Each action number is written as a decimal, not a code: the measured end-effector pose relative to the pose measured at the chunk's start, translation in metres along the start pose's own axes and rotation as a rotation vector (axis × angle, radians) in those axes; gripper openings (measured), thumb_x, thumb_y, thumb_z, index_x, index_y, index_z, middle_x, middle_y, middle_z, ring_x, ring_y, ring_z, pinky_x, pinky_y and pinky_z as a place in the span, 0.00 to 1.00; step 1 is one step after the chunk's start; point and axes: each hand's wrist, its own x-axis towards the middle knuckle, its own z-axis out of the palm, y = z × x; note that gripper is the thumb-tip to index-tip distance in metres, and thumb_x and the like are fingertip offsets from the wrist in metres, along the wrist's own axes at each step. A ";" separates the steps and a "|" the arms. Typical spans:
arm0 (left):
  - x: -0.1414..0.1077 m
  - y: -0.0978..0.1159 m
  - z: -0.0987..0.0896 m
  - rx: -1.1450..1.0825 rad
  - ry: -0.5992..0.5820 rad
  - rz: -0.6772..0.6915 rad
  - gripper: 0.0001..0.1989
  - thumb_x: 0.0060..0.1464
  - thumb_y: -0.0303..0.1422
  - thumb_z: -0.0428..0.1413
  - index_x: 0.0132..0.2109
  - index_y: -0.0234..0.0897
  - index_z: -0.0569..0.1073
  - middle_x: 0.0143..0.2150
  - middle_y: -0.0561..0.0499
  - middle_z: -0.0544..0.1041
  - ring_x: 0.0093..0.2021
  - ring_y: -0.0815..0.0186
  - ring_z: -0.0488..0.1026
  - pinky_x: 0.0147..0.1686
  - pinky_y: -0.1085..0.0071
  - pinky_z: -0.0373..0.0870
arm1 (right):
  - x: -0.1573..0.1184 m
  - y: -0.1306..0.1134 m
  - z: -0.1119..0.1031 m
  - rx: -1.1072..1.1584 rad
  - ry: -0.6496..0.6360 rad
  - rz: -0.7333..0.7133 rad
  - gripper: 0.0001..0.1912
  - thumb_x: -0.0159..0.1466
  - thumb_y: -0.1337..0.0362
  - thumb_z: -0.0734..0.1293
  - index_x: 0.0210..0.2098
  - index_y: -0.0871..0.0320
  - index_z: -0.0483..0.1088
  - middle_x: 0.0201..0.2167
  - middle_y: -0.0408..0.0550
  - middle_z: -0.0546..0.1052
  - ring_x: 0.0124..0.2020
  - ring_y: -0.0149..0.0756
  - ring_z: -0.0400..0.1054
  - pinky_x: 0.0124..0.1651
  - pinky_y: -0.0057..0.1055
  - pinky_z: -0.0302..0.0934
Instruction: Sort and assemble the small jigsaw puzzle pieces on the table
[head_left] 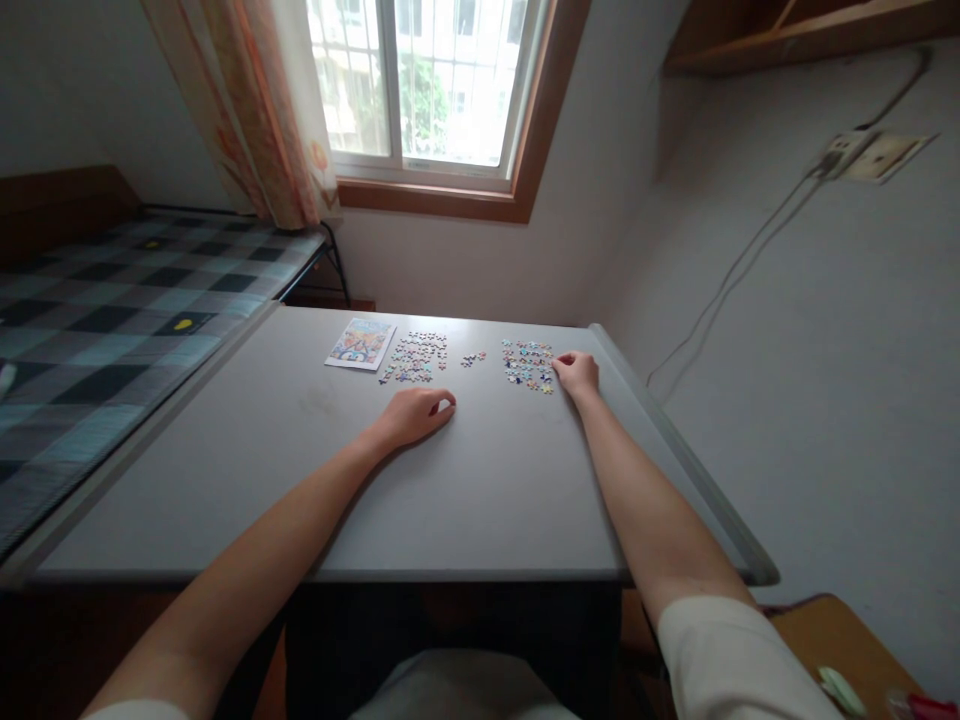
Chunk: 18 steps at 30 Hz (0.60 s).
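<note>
Many small puzzle pieces lie in two groups on the table, a left group (418, 358) and a right group (528, 366), with a few pieces (472, 359) between them. A colourful printed picture (361, 344) lies left of the pieces. My left hand (417, 414) rests on the table just below the left group, fingers curled; whatever it may hold is hidden. At the right edge of the right group is my right hand (577, 374), thumb and fingertips pinched together at a piece too small to make out clearly.
The grey table (480, 500) has raised edges at left and right. A bed with a checked cover (150, 290) stands to the left. Beyond are a curtain (255, 110) and a window. A wooden stool (840, 650) is at the lower right.
</note>
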 end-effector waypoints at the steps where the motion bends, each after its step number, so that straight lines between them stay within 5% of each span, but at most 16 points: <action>1: 0.000 0.000 0.000 0.000 -0.001 0.001 0.15 0.58 0.41 0.46 0.44 0.44 0.75 0.27 0.54 0.73 0.27 0.69 0.67 0.27 0.74 0.55 | 0.000 0.000 -0.001 -0.014 -0.002 -0.003 0.09 0.54 0.63 0.67 0.31 0.59 0.76 0.33 0.52 0.78 0.37 0.38 0.71 0.42 0.30 0.62; 18: 0.000 0.001 0.000 0.000 -0.007 -0.010 0.16 0.58 0.41 0.45 0.44 0.43 0.75 0.27 0.54 0.73 0.26 0.70 0.66 0.27 0.74 0.55 | 0.008 0.008 -0.001 -0.016 -0.110 -0.060 0.13 0.55 0.64 0.65 0.38 0.57 0.77 0.34 0.47 0.78 0.37 0.34 0.70 0.45 0.28 0.61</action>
